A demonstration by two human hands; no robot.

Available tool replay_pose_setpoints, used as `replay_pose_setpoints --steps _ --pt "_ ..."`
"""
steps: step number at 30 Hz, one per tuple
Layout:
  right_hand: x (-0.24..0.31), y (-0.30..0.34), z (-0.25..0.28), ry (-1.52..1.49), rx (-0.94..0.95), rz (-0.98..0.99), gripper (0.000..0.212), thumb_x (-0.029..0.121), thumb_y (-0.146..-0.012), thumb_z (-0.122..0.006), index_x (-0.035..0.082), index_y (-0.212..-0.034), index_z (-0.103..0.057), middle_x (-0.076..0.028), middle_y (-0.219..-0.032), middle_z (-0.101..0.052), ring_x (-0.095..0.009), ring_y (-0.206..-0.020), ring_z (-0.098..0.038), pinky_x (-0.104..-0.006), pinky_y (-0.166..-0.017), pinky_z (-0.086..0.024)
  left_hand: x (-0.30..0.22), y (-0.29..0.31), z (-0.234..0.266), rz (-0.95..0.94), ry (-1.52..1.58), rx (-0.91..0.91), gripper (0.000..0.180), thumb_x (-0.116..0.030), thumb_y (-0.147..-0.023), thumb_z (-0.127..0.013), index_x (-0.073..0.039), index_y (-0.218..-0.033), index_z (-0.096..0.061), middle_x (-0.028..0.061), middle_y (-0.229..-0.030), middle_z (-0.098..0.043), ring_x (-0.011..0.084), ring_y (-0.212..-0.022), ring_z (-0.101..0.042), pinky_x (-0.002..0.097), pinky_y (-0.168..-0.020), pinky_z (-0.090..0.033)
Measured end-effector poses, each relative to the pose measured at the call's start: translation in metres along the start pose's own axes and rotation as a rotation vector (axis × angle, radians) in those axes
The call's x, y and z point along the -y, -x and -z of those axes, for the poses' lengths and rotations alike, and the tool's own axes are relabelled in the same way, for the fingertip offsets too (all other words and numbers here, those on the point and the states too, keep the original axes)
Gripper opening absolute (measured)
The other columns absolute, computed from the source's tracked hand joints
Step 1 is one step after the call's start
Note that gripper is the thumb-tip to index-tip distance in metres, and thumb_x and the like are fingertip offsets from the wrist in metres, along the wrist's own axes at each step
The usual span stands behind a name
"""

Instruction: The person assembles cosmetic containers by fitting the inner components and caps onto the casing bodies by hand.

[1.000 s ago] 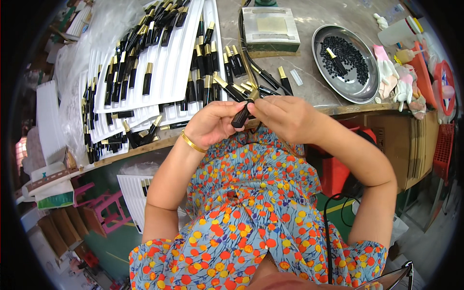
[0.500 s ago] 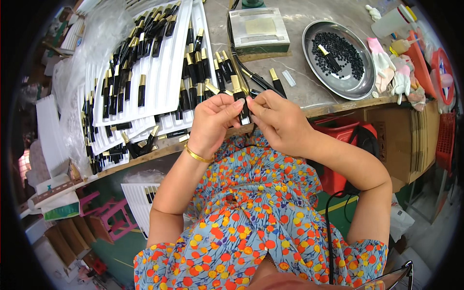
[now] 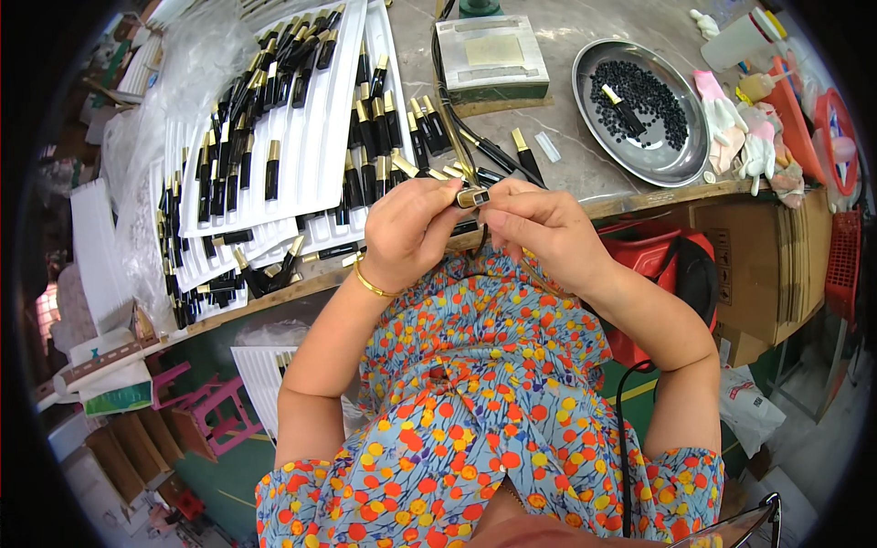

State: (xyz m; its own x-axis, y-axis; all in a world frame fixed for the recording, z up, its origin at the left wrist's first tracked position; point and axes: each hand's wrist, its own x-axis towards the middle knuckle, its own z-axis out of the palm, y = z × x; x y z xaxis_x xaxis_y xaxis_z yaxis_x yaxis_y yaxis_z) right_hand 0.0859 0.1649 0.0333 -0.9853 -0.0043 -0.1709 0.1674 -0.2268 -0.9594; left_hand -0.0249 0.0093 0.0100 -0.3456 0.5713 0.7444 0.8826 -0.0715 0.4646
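One round metal dish point(image 3: 671, 172) is set on the grey tabletop point(image 3: 585, 169). To its left and nearer the wearer, two bare hands are brought close together. By the left hand point(image 3: 411, 219), its fingers closed well in, one held tube point(image 3: 472, 198) is gripped, a dark, squarish end being turned toward the camera. The right hand point(image 3: 548, 233) is brought to that end with its fingers bent and nearly together; whether the tube is pinched there or only touched cannot be told. One gold bracelet point(image 3: 370, 279) is worn on the left wrist.

In the dish, a single gold-capped black tube point(image 3: 625, 114) is laid among small black pieces point(image 3: 671, 123), too many to be counted. Just left of the dish, one clear strip point(image 3: 546, 146) is seen, and beyond that one more tube point(image 3: 526, 160). Farther left, at least two white trays point(image 3: 315, 160) are overlapped, with dozens of black-and-gold tubes point(image 3: 272, 178) scattered over and around them, an exact count being prevented by overlap. One grey-topped box point(image 3: 491, 50) is placed left of the dish, toward its far side. Just right of the dish, several gloves point(image 3: 728, 117) are heaped, their number unclear, and one translucent bottle point(image 3: 738, 44) is laid beyond them.
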Motion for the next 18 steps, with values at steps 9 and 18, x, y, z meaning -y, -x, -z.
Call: replay_pose_setpoints --steps 9,18 --pt "-0.012 -0.005 -0.01 0.761 -0.154 0.661 0.031 0.003 -0.073 -0.059 -0.004 -0.103 -0.055 -0.012 -0.086 -0.052 -0.024 -0.069 -0.054 -0.0295 -0.055 -0.044 -0.022 0.002 0.002 0.876 0.762 -0.119 0.012 0.001 -0.075 -0.065 0.003 -0.084 -0.057 0.0071 -0.079 -0.062 0.0094 -0.068 -0.059 0.0206 -0.056 -0.049" --pt "0.004 -0.008 0.006 1.427 0.136 0.956 0.041 0.012 -0.072 -0.056 -0.007 -0.108 -0.051 -0.008 -0.092 -0.051 -0.016 -0.076 -0.055 -0.0266 -0.054 -0.045 0.003 -0.003 0.035 1.352 1.29 0.303 0.015 -0.012 -0.083 -0.058 0.003 -0.085 -0.058 0.0053 -0.071 -0.061 0.0078 -0.053 -0.056 0.0174 -0.047 -0.046"
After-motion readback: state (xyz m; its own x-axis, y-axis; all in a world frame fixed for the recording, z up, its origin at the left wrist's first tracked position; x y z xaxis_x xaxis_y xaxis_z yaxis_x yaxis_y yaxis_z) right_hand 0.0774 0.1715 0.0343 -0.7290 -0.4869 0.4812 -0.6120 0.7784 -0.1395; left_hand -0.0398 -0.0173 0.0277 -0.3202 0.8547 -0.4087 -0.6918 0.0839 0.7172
